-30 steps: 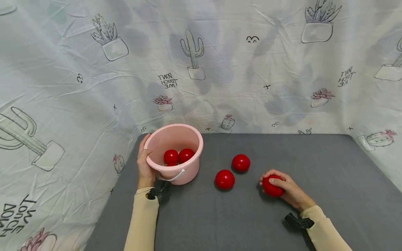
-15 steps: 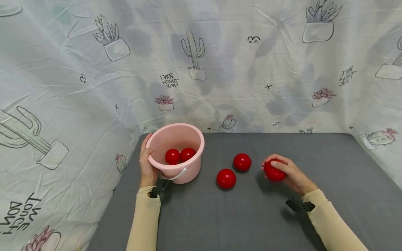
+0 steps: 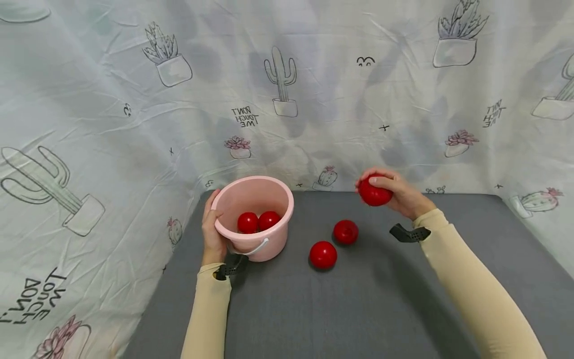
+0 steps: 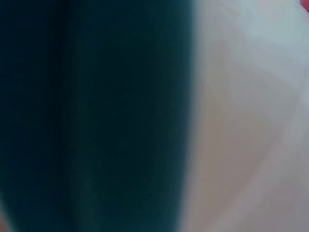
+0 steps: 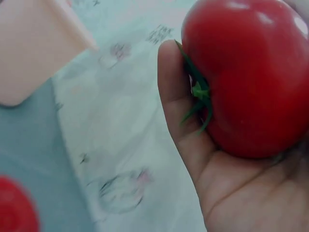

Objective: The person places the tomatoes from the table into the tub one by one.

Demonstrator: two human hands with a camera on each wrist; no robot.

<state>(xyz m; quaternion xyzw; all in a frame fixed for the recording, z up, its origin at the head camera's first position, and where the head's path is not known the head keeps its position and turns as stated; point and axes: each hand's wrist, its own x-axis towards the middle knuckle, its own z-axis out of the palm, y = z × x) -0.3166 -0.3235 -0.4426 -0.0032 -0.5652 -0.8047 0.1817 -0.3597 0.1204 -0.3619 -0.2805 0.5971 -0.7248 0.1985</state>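
Note:
My left hand grips the left side of a pink bucket, its thumb over the rim. The bucket leans toward me, and red tomatoes lie inside it. Raised above the table, my right hand holds a red tomato. In the right wrist view that tomato shows a green stem against the fingers. Below and left of this hand, two more tomatoes rest on the table: a farther one and a nearer one. The left wrist view is mostly blocked by a dark blurred shape.
A grey cloth covers the table. Behind it and along the left hangs a pale curtain printed with potted cacti. The bucket's white handle hangs down at its front.
My right hand has lifted the tomato off the table, up and slightly leftward. The left hand keeps its grip on the bucket; the two loose tomatoes stay put.

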